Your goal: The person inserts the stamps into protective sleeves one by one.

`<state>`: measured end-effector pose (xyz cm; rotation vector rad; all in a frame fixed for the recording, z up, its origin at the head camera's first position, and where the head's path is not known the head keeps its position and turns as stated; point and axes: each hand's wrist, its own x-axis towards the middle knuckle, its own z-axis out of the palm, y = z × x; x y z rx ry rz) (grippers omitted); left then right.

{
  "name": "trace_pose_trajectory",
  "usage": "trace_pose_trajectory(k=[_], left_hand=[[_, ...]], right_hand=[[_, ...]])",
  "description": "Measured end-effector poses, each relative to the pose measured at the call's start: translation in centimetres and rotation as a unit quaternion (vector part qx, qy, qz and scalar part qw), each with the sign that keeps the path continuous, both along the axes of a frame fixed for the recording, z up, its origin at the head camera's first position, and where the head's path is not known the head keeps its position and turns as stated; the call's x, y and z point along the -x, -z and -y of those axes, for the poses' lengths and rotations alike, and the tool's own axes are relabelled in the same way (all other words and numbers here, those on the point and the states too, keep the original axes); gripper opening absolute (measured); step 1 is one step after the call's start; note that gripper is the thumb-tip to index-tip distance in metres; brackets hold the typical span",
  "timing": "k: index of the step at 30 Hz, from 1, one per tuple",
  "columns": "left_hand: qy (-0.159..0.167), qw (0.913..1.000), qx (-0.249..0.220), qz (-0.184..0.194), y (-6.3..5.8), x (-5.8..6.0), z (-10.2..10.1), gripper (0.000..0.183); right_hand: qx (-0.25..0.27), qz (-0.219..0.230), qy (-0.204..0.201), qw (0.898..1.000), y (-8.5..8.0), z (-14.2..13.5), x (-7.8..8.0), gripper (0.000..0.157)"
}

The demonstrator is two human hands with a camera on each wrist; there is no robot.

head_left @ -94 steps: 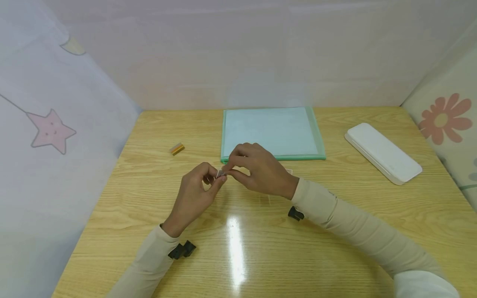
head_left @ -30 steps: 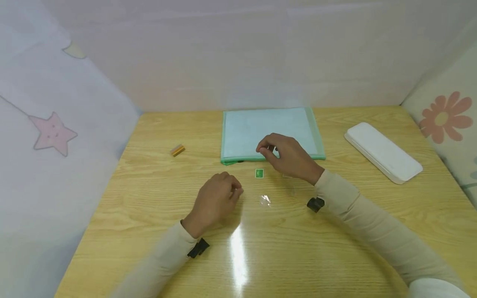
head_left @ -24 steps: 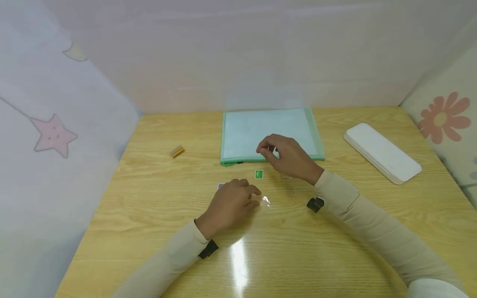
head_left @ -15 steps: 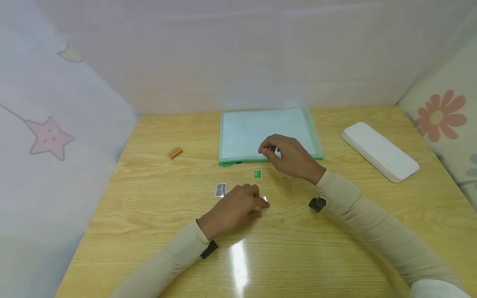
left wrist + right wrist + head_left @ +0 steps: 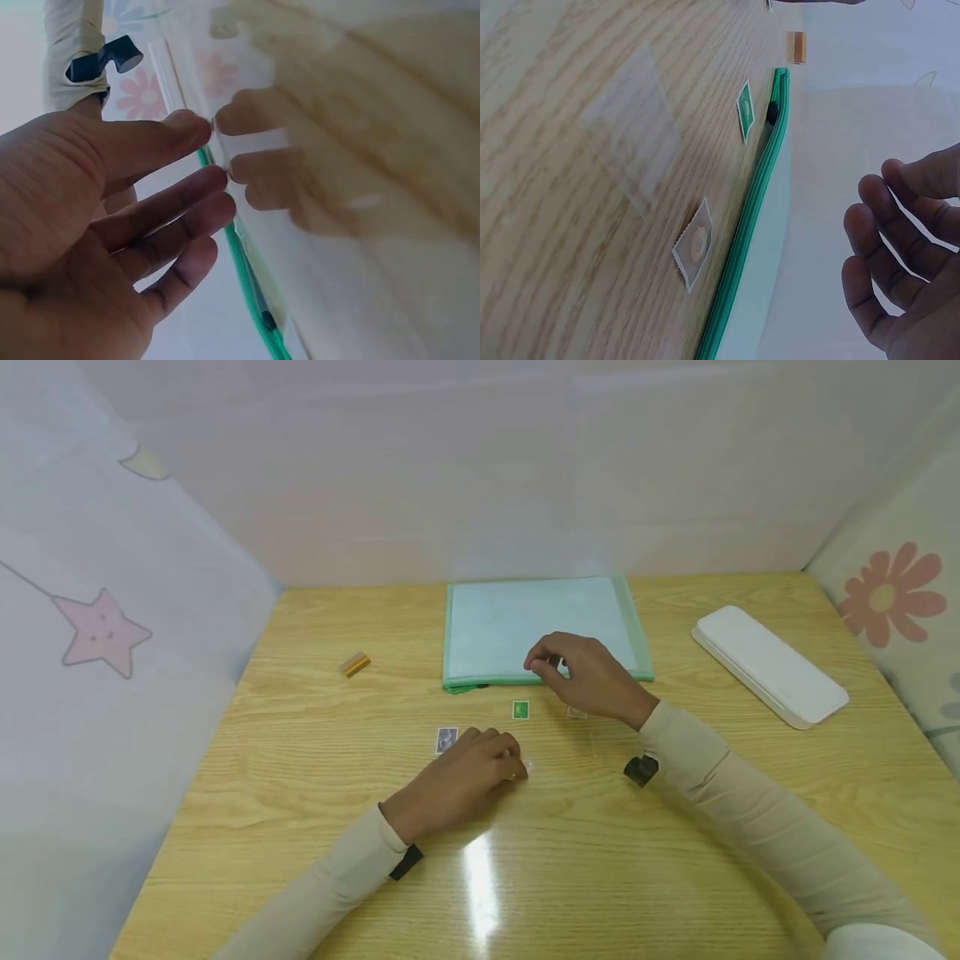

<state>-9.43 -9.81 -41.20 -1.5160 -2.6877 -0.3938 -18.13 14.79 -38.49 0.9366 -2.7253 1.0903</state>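
Note:
My left hand [image 5: 461, 777] reaches down to the table, its fingertips touching the surface at a shiny scrap of clear film [image 5: 529, 765]. In the left wrist view the thumb and forefinger stand slightly apart, fingers bent loosely. A purple-grey stamp [image 5: 447, 740] lies just beyond that hand. My right hand [image 5: 588, 677] hovers over the front of a pale blue zip folder [image 5: 525, 618], fingers loosely curled around nothing. Below it lie a green stamp [image 5: 521, 710] and a brownish stamp [image 5: 695, 245], partly hidden in the head view. Another clear film piece [image 5: 634, 127] lies near the brownish stamp.
A white pencil case [image 5: 772, 667] rests at the right. At the left lies a small striped block [image 5: 355, 664] in orange, brown and grey. White cloth walls stand behind the wooden table [image 5: 300, 760] and on both sides.
Both hands earlier pinched a small stamp together; the purple-grey stamp now lies on the table. My left hand has moved right to the film, then back slightly. My right hand has shifted right.

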Motion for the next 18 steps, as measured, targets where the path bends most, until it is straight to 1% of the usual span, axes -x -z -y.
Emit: trace_pose_trajectory(k=[3, 5, 7, 9, 11, 14, 18], left_hand=[[-0.011, 0.9997, -0.020, 0.012, 0.1, 0.2, -0.1, 0.015], [-0.024, 0.9988, -0.033, 0.025, 0.2, 0.4, -0.3, 0.015], [-0.044, 0.9969, -0.042, 0.050, 0.4, 0.7, -0.5, 0.018], [-0.064, 0.9930, -0.048, 0.086, 0.7, 1.1, -0.7, 0.024], [-0.081, 0.9872, -0.054, 0.126, 1.1, 1.5, -0.7, 0.029], [-0.097, 0.9740, -0.077, 0.189, 1.5, 1.9, -0.4, 0.031], [-0.112, 0.9610, -0.104, 0.231, 1.6, 2.3, -0.2, 0.029]], right_hand=[[-0.003, -0.001, 0.001, 1.000, 0.1, -0.2, 0.1, 0.013], [-0.004, -0.003, 0.003, 1.000, 0.2, -0.3, 0.1, 0.012], [-0.006, -0.004, 0.002, 1.000, 0.2, -0.4, 0.1, 0.013], [-0.005, -0.002, 0.004, 1.000, 0.3, -0.6, 0.2, 0.014], [-0.007, 0.001, 0.003, 1.000, 0.5, -0.7, 0.3, 0.014], [-0.010, 0.005, 0.002, 1.000, 0.7, -0.8, 0.4, 0.014], [-0.015, 0.013, 0.000, 1.000, 1.0, -0.9, 0.6, 0.014]])
